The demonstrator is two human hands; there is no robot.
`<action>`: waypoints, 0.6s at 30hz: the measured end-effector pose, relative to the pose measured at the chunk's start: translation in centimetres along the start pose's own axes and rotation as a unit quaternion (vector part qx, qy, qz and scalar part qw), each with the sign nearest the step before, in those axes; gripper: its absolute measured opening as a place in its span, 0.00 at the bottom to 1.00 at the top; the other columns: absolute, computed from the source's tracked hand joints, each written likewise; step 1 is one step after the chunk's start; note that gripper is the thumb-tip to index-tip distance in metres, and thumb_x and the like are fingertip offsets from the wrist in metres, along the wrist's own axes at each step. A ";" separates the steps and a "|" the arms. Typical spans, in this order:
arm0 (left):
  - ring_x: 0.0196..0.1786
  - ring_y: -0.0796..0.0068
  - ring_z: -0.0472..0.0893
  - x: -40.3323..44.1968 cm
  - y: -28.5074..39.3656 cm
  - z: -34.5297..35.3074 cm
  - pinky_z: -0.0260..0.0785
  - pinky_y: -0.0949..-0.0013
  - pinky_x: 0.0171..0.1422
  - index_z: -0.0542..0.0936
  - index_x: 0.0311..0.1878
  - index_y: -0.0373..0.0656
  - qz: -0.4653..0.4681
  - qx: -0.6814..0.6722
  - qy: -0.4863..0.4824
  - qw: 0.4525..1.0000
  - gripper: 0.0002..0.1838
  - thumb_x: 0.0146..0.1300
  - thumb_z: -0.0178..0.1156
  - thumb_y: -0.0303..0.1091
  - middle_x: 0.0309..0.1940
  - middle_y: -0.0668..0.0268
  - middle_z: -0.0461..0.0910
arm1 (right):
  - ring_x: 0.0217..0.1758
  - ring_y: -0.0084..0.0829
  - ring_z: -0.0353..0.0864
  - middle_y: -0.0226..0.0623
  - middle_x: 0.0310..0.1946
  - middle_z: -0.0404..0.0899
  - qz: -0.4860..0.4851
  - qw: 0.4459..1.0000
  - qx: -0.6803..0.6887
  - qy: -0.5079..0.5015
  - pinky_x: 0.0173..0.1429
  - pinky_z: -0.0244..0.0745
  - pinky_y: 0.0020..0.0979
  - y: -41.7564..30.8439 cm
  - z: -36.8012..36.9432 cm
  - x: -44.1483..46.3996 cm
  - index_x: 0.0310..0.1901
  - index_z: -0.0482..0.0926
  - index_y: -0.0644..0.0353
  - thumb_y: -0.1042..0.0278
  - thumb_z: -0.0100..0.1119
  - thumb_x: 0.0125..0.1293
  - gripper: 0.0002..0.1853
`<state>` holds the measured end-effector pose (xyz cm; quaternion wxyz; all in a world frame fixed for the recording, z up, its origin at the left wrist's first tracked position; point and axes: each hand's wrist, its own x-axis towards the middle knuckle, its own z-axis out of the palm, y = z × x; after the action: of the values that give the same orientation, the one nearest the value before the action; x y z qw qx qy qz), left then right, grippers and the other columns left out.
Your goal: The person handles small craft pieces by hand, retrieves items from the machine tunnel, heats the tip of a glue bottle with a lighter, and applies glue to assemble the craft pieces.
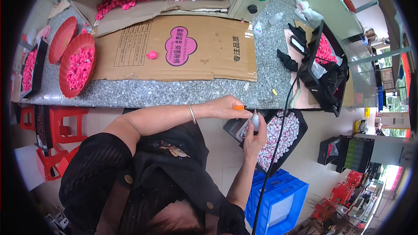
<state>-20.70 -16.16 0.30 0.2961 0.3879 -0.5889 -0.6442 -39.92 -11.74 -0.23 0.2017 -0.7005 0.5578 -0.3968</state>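
Note:
My left hand (225, 107) is closed on a small orange object (239, 108) with a dark tip; its exact kind is unclear. Just below and to the right, my right hand (255, 139) pinches a small whitish squeeze bottle (255, 122), its narrow nozzle pointing up near my left fingertips. Both hands are at the front edge of the speckled grey table (174, 92). Under my right hand, a black tray (300, 135) is heaped with small white, red-marked pieces (278, 137).
Flattened cardboard (209, 61) covers the table's middle, with one pink piece (152, 55) on it. Red bowls (64, 72) stand left, a black crate (320, 85) right. Past my right hand hangs a black cable (278, 141). Blue crates (300, 200) sit below.

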 end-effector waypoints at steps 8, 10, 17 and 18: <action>0.20 0.88 0.59 -0.1 0.3 1.0 0.50 0.75 0.23 0.69 0.18 0.46 -0.019 -0.058 -0.005 0.998 0.21 0.63 0.58 0.46 0.15 0.79 0.62 | 0.46 0.45 0.80 0.50 0.44 0.79 -0.051 0.998 -0.042 0.012 0.51 0.75 0.38 0.7 -0.8 -0.6 0.51 0.75 0.68 0.78 0.60 0.59 0.17; 0.21 0.88 0.59 0.0 0.2 1.0 0.50 0.76 0.23 0.69 0.19 0.46 -0.012 -0.051 -0.004 0.999 0.20 0.64 0.58 0.45 0.15 0.79 0.63 | 0.46 0.45 0.80 0.49 0.43 0.79 -0.062 0.996 -0.055 0.015 0.50 0.75 0.38 0.5 -1.0 -0.6 0.51 0.75 0.68 0.79 0.60 0.59 0.17; 0.25 0.88 0.63 0.6 -0.9 1.5 0.56 0.76 0.28 0.78 0.29 0.42 0.014 -0.004 -0.006 1.000 0.14 0.64 0.57 0.43 0.19 0.78 0.67 | 0.44 0.44 0.81 0.48 0.42 0.80 -0.089 0.994 -0.064 0.015 0.49 0.75 0.37 -0.3 -1.2 -0.1 0.51 0.76 0.66 0.79 0.60 0.58 0.17; 0.26 0.87 0.63 0.7 -0.9 1.6 0.57 0.75 0.29 0.79 0.31 0.41 0.023 0.006 -0.002 1.000 0.14 0.64 0.57 0.43 0.20 0.78 0.67 | 0.45 0.44 0.81 0.48 0.42 0.80 -0.088 0.994 -0.061 0.015 0.49 0.75 0.37 -0.3 -1.2 -0.1 0.51 0.76 0.66 0.79 0.60 0.58 0.17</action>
<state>-22.35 -15.78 -0.72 0.3074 0.3746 -0.6025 -0.6341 -40.65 -11.37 0.67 0.1141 -0.7518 0.5203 -0.3886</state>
